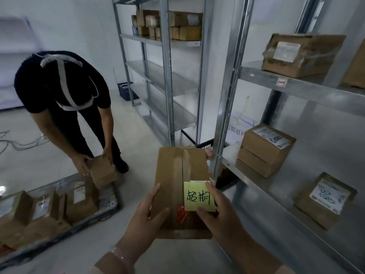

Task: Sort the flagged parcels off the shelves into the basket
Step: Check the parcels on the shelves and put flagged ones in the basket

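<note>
While both hands are gripping it, a long cardboard parcel point(177, 184) is hanging in the near middle of the scene, off the shelves and above the floor, its taped top face turned up. The left hand point(146, 212) is clasping the parcel's left edge, thumb lying on top and fingers curling round the side. The right hand point(215, 210) is holding the near right corner, its thumb pressing on a yellow sticky note point(198, 196) with handwritten characters that is sitting on the top face. Just beyond the parcel's far end, a dark basket point(206, 144) is showing only its rim, standing on the floor between the two racks. On the right, the near shelving unit point(308, 89) is carrying a tape-wrapped box point(300, 56) on its upper board, two stacked cartons point(264, 149) on the board below, and a labelled carton point(324, 200) nearer on that same board. Farther off, a second shelving unit point(167, 80) is holding small cartons point(177, 24) on its top board. On the left, another person point(59, 86) in dark clothes is bending over, holding a box point(102, 171) with both hands above a low platform point(108, 196) where more labelled boxes point(81, 200) are lying.
</note>
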`<action>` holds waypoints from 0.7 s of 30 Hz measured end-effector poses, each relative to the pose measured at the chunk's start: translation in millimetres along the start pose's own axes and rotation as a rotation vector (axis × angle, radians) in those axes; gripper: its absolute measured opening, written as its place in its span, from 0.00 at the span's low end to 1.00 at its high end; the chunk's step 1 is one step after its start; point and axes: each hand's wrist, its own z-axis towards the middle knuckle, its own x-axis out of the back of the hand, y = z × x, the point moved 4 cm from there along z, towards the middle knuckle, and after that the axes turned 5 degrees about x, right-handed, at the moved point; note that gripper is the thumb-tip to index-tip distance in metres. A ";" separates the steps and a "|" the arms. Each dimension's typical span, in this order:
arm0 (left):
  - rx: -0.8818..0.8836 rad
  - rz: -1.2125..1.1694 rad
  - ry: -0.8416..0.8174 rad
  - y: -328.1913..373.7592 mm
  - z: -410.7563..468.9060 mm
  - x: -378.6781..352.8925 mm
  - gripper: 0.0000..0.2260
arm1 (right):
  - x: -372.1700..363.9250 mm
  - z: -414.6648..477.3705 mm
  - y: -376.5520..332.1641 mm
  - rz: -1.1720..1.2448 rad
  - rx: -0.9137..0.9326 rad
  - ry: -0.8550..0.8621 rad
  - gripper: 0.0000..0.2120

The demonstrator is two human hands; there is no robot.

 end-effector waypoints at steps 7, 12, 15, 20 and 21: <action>0.001 -0.019 -0.021 21.7 127.8 5.4 0.25 | 4.3 123.1 25.7 -0.012 -0.024 -0.035 0.30; 0.077 -0.063 -0.042 11.9 202.7 1.3 0.26 | 1.9 183.0 55.6 -0.033 -0.114 -0.047 0.29; 0.100 -0.055 -0.101 8.3 252.7 -4.4 0.25 | -0.1 218.5 76.0 -0.029 -0.189 -0.037 0.30; 0.080 -0.005 -0.201 8.1 354.6 -13.1 0.25 | -8.3 279.0 109.7 -0.027 -0.261 0.040 0.29; 0.080 0.002 -0.236 8.5 377.3 -15.0 0.25 | -10.8 292.4 115.5 -0.050 -0.274 0.056 0.29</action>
